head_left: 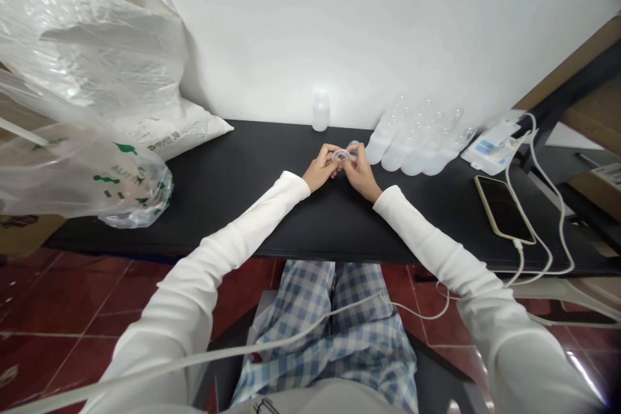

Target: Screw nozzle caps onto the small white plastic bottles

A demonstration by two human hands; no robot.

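Observation:
Above the middle of the black table (286,220), my left hand (321,168) and my right hand (359,171) meet with bent fingers. Between their fingertips they pinch a small, clear, round, ring-like piece (341,155), gripped from both sides. Its exact kind is too small to make out. A little bluish, see-through item (354,143) shows just behind my right fingers; whether it is touched I cannot tell. Behind my hands, one translucent white bottle (321,112) stands upright by the wall. Close to the right of my right hand are rows of similar frosted bottles (412,145).
Large white plastic sacks (97,45) and a clear bag with green print (130,174) fill the left side. At right lie a phone (504,209) on a white cable and a white power strip (492,145). Another cable (291,340) crosses my lap.

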